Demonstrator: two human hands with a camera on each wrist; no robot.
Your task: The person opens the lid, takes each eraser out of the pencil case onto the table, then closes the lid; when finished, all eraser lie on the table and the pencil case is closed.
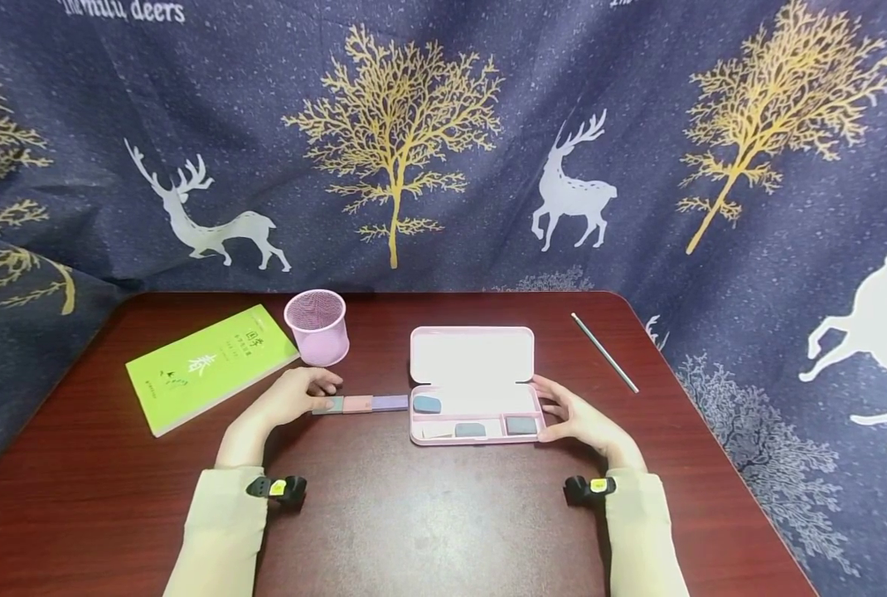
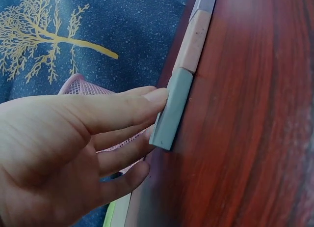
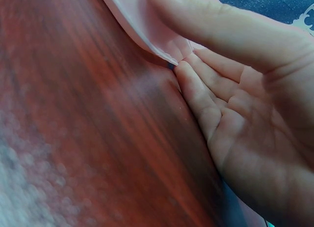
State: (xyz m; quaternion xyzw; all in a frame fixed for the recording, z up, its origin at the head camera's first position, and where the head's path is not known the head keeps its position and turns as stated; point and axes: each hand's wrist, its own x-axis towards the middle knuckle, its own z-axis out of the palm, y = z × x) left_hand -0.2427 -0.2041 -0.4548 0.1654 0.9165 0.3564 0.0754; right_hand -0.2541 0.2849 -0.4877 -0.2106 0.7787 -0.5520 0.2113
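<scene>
Red-brown table (image 1: pixel 443 522) | open pink pencil case (image 1: pixel 472 355) on its far half | your right hand (image 1: pixel 581 420) grips the case's right end | your left hand (image 1: pixel 288 400) pinches the green eraser (image 2: pixel 174 109), leftmost in a three-piece row (image 1: pixel 357 405) left of the case

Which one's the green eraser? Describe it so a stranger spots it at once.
On the reddish-brown table, left of the open pink pencil case, lies a row of three erasers. The green eraser is leftmost, touched by the left hand; its colour differs from the pink eraser and purple eraser.
</scene>
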